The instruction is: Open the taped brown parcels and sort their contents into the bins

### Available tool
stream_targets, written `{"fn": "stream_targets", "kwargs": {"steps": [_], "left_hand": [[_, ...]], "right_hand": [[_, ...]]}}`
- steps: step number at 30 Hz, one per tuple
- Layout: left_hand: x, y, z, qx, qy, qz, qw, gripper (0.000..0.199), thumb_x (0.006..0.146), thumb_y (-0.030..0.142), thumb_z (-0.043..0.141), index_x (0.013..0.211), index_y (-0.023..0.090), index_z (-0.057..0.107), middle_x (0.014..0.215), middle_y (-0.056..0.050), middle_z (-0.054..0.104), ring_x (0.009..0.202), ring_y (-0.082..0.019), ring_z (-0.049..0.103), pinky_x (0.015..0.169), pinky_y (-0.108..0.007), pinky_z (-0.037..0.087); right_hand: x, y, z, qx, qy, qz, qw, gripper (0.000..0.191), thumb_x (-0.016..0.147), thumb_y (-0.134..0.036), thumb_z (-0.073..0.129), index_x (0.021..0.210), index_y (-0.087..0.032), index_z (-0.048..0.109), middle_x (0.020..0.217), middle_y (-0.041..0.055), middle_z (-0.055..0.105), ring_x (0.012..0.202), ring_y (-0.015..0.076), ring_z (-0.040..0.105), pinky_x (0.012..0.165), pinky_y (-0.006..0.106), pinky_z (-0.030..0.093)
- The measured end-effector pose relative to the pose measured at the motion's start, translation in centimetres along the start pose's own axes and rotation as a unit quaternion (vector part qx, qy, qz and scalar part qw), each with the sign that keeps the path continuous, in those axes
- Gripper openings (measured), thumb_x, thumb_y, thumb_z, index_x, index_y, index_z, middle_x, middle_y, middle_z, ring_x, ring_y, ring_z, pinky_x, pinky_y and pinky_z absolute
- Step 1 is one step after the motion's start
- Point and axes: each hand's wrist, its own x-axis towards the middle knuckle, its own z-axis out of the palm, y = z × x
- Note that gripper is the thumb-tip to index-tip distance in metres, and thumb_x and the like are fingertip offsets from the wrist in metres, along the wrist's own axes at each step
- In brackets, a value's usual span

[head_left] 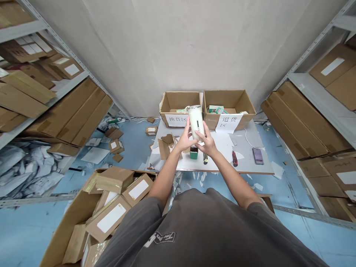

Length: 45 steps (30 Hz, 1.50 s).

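Observation:
A cream-coloured tumbler (195, 120) with dark lettering, a metallic rim and a cord loop at the top is held up over the table. My left hand (184, 140) grips its left side, and my right hand (208, 144) wraps its lower right side. Below them a small green box (194, 152) with a dark open top stands on the table. To its left is an opened cardboard carton (165, 147). A yellow-and-black utility knife (205, 158) lies just under my right hand, and a red one (235, 158) lies farther right.
Two labelled cardboard bins, left (180, 97) and right (225, 97), stand at the back of the table (250, 142). A pixelated purple object (257, 156) lies at the right. A large carton of parcels (66, 222) is at my lower left. Loaded shelves flank both sides; scraps litter the floor.

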Motion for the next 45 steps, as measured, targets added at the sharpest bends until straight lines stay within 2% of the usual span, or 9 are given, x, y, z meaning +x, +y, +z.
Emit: {"fn": "stream_targets", "kwargs": {"steps": [5,10,16,19,24,30,36,39,45], "left_hand": [[-0.2,-0.9,-0.4,-0.013,0.005,-0.017,1.0,0.129,0.082,0.047,0.091,0.181,0.036,0.008,0.176,-0.018,0.041,0.144,-0.033,0.064,0.108,-0.047,0.064],[-0.4,-2.3,-0.9,-0.019,-0.022,-0.022,0.999,0.127,0.081,0.05,0.091,0.18,0.034,0.013,0.177,-0.018,0.041,0.144,-0.034,0.064,0.108,-0.047,0.065],[-0.4,-3.3,-1.3,-0.006,-0.037,-0.045,0.998,0.128,0.079,0.051,0.092,0.181,0.031,0.017,0.182,-0.019,0.028,0.144,-0.037,0.062,0.111,-0.051,0.063],[-0.2,-3.2,-2.5,-0.001,-0.047,-0.054,0.997,0.125,0.08,0.055,0.092,0.18,0.033,0.02,0.177,-0.018,0.04,0.138,-0.034,0.066,0.112,-0.051,0.061],[2.8,-2.2,-5.6,0.031,0.021,-0.073,0.997,0.103,0.088,0.062,0.085,0.175,0.033,0.036,0.162,-0.017,0.056,0.125,-0.027,0.07,0.103,-0.042,0.062],[7.4,-1.7,-6.2,0.179,-0.135,-0.128,0.966,0.079,0.078,0.053,0.09,0.148,0.023,0.068,0.143,-0.01,0.069,0.114,-0.026,0.069,0.104,-0.042,0.058],[7.7,-4.5,-5.1,0.178,-0.206,-0.162,0.949,0.065,0.074,0.044,0.088,0.132,0.02,0.071,0.111,-0.003,0.073,0.094,-0.021,0.068,0.086,-0.034,0.057],[6.6,-5.7,-4.8,0.228,-0.18,-0.167,0.942,0.059,0.07,0.036,0.089,0.124,0.02,0.071,0.102,-0.001,0.073,0.088,-0.02,0.067,0.083,-0.032,0.054],[3.7,-7.7,-3.2,0.338,-0.138,-0.175,0.914,0.059,0.07,0.026,0.091,0.125,0.022,0.072,0.115,-0.003,0.076,0.101,-0.026,0.07,0.088,-0.034,0.052]], "right_hand": [[-0.8,0.6,0.8,0.005,0.013,-0.001,1.0,0.098,0.088,-0.041,0.09,0.173,-0.039,0.041,0.188,0.0098,0.007,0.162,0.0447,0.041,0.114,0.065,0.058],[-1.8,1.5,1.4,0.017,-0.006,0.01,1.0,0.082,0.098,-0.038,0.078,0.172,-0.035,0.044,0.187,0.0143,0.014,0.151,0.0399,0.059,0.107,0.056,0.065],[-2.3,1.5,2.4,0.029,0.017,0.053,0.998,0.079,0.096,-0.04,0.08,0.168,-0.034,0.049,0.187,0.0143,0.015,0.159,0.0413,0.049,0.115,0.059,0.059],[-2.9,1.7,3.1,0.034,0.025,0.056,0.998,0.078,0.098,-0.038,0.078,0.169,-0.034,0.047,0.187,0.0138,0.015,0.162,0.04,0.044,0.119,0.059,0.055],[-5.1,3.3,5.1,0.007,0.01,0.051,0.999,0.082,0.096,-0.03,0.079,0.171,-0.028,0.044,0.186,0.0175,0.014,0.169,0.0396,0.028,0.126,0.061,0.046],[-8.2,5.5,7.8,0.024,-0.006,0.037,0.999,0.087,0.096,-0.021,0.078,0.173,-0.033,0.04,0.188,0.0102,0.004,0.172,0.0372,0.019,0.132,0.06,0.039],[-10.9,7.6,9.3,0.049,-0.061,0.106,0.991,0.096,0.098,-0.029,0.075,0.18,-0.03,0.024,0.188,0.0127,0.006,0.173,0.0355,0.015,0.134,0.059,0.035],[-12.5,9.6,10.0,0.059,-0.096,0.151,0.982,0.108,0.094,-0.037,0.081,0.181,-0.028,0.018,0.187,0.0147,0.013,0.173,0.0346,0.018,0.136,0.058,0.032],[-15.2,13.7,12.3,0.056,-0.147,0.329,0.931,0.131,0.077,-0.04,0.094,0.181,-0.022,0.016,0.181,0.0194,0.032,0.169,0.0388,0.027,0.135,0.06,0.031]]}}
